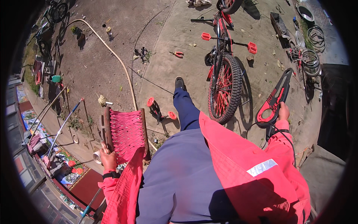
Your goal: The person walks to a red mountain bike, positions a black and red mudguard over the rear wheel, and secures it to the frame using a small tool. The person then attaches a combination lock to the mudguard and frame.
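Observation:
My right hand (pixel 283 112) is closed round the edge of a red-and-black bicycle chain guard (pixel 274 98), a long plate with a round hole at its near end. At the lower left, my left hand (pixel 108 159) is closed at the near end of the wooden side rail of a stool (pixel 127 130) with a red woven seat. My fingers are partly hidden there. A white round thing (pixel 97 156) shows beside that hand. Ahead stands a black-and-red bicycle (pixel 223 71) with red spokes and red pedals.
Pliers (pixel 177 54) with red handles lie on the concrete. Nearer my foot is a black part with round red ends (pixel 159 110). A pale hose (pixel 112 50) curves across the dirt at left. Bicycle rims (pixel 310 61) and coiled tubes (pixel 316 38) lie at right.

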`<state>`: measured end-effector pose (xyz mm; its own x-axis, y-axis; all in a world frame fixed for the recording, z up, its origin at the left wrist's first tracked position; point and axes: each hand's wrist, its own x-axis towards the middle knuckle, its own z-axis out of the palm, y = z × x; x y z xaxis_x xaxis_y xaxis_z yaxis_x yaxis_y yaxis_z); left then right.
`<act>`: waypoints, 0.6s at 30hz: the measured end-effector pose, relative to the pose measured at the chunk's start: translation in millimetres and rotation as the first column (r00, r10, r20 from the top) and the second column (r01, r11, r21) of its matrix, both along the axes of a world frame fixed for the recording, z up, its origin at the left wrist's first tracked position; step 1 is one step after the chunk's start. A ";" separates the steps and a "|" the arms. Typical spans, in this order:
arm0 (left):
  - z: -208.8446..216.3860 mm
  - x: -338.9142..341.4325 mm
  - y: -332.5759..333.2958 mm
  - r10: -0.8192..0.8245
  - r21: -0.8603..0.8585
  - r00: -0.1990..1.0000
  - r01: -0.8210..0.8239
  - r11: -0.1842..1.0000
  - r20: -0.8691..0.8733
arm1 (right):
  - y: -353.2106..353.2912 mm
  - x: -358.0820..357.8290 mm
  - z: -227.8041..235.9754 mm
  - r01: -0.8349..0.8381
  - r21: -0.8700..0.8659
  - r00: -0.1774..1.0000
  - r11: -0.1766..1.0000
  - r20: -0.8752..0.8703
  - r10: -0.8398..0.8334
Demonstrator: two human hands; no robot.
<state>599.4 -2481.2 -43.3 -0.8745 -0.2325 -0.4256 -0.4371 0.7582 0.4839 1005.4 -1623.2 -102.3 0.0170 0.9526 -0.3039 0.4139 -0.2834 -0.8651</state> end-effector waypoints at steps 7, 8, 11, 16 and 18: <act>8.2 -160.5 60.6 -0.294 -0.285 0.933 0.345 0.894 0.206 | 22.9 -128.9 35.6 0.175 0.069 0.980 0.982 -0.103 -0.168; 5.3 -182.8 68.9 -0.337 -0.264 0.928 0.369 0.891 0.160 | 24.8 -139.2 44.2 0.183 0.083 0.980 0.980 -0.097 -0.175; 8.9 -238.6 101.6 -0.528 -0.321 0.844 0.528 0.786 0.096 | 28.9 -158.2 68.1 0.273 0.143 0.961 0.951 -0.089 -0.263; 10.2 -363.4 178.1 -0.490 -0.323 0.817 0.572 0.754 0.304 | 15.7 -167.4 96.9 0.319 0.191 0.946 0.928 -0.125 -0.299; -1.4 -413.9 210.1 -0.631 -0.387 0.716 0.695 0.606 0.297 | 4.8 -174.1 108.5 0.339 0.192 0.939 0.921 -0.131 -0.318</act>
<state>185.5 -2271.0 -44.7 -0.8152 0.2052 -0.5415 0.2447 0.9696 -0.0008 831.3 -1618.4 6.3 0.3209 0.9401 -0.1152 0.2407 -0.1986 -0.9501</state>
